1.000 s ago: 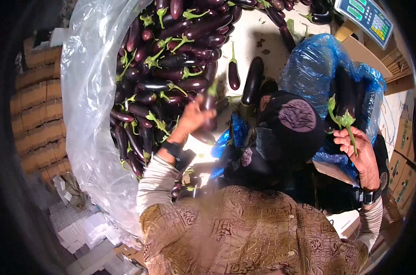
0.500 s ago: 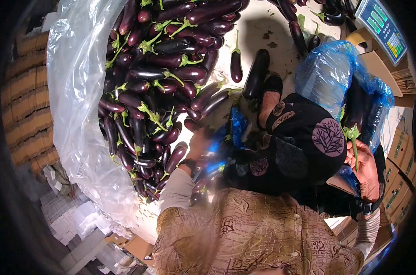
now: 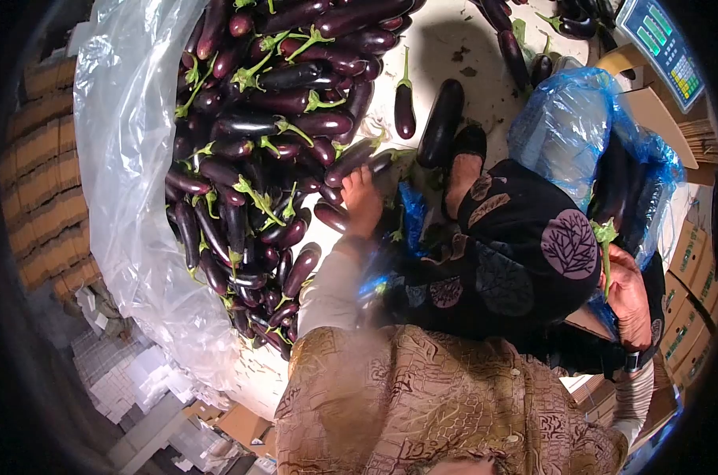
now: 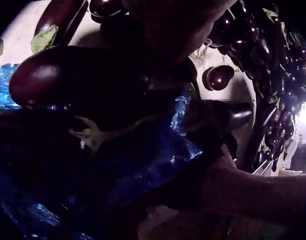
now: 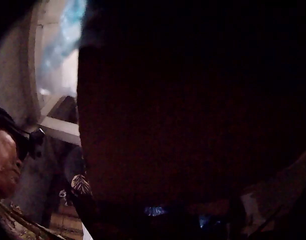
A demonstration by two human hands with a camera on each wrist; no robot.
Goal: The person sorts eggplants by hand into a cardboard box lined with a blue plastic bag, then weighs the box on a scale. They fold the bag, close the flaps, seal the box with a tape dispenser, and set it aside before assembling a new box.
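I see plastic sheeting [image 3: 125, 158] banking the eggplants [image 3: 292, 100], probably to contain them; beside blue plastic [image 3: 561, 119] my right hand [image 3: 630, 293] grips a stalk [image 3: 605, 257], perhaps for steadiness; my left hand [image 3: 363, 207], fingers slightly apart, is at the pile's edge

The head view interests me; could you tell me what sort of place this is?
Probably a produce packing or wholesale area, judging by the heap of eggplants, the digital scale and the stacked cardboard.

Dark eggplant [image 4: 40, 80], shiny blue plastic [image 4: 128, 175], heaped eggplants [image 4: 278, 85]
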